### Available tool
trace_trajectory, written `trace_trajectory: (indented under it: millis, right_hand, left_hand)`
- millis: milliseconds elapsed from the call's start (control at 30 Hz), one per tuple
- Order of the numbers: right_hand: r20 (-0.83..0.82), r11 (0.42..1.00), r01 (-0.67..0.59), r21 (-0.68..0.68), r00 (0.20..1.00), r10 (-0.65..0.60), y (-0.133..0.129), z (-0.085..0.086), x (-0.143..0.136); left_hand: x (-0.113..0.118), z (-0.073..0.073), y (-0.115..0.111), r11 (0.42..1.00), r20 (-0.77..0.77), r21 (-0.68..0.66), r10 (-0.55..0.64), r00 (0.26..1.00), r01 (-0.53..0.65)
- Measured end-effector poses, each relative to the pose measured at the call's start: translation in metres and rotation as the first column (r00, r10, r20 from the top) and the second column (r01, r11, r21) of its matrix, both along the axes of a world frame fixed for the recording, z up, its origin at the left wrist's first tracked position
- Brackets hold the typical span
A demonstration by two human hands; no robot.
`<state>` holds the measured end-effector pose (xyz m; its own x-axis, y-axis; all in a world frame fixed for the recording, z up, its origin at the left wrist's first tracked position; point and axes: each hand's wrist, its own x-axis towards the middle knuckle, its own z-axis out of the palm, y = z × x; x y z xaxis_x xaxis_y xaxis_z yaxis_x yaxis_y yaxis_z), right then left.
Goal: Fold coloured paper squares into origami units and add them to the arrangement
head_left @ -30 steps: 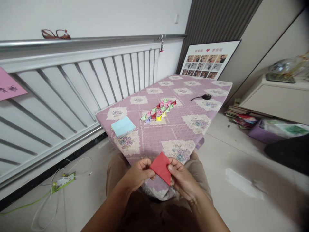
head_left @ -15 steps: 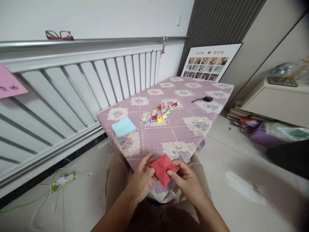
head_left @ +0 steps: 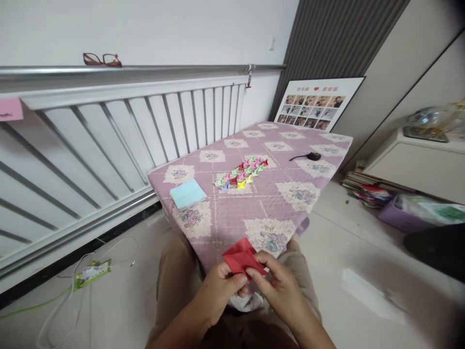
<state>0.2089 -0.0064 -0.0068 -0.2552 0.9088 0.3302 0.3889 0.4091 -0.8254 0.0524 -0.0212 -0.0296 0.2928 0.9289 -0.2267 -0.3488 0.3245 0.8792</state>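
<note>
A folded red sheet of origami paper [head_left: 242, 256] is held between both hands above the near corner of the table, over my lap. My left hand [head_left: 223, 288] pinches its lower left edge, thumb on top. From the right, my right hand [head_left: 274, 278] grips the paper between thumb and fingers. Farther up the cloth stand several small folded paper pieces [head_left: 241, 173] in slanting rows, in red, pink, green, yellow and purple. A stack of light blue paper squares [head_left: 188, 194] lies at the table's left edge.
The table has a purple floral tablecloth [head_left: 225, 220]. A black object with a thin tail [head_left: 313, 156] lies at its far right. A white radiator [head_left: 145, 126] runs along the left, with glasses [head_left: 101, 59] on the pipe above. A power strip [head_left: 92, 274] with cables is on the floor.
The red paper has turned and tilted, and its upper part now stands slightly open. My left hand has moved from its left corner to its lower edge. The camera view has shifted slightly.
</note>
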Motion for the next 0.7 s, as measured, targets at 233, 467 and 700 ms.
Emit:
trace_trajectory:
  millis: [233,467,700]
  right_hand:
    - [0.020,0.994,0.104,0.031,0.994,-0.105,0.0006,-0.0032,-0.0027]
    - [0.021,0.988,0.125,0.092,0.992,-0.127,0.0024,0.0004,-0.0071]
    - [-0.179,0.969,0.225,-0.104,0.954,-0.241,0.0063,0.0002,-0.0094]
  left_hand:
    - [-0.0012,0.0091,0.0019,0.998,-0.263,0.056,0.019,0.965,-0.004]
    - [-0.0008,0.0103,0.0031,0.995,-0.260,0.091,0.064,0.964,-0.042]
    - [-0.0033,0.0040,0.0037,0.995,-0.350,0.095,0.055,0.935,-0.023]
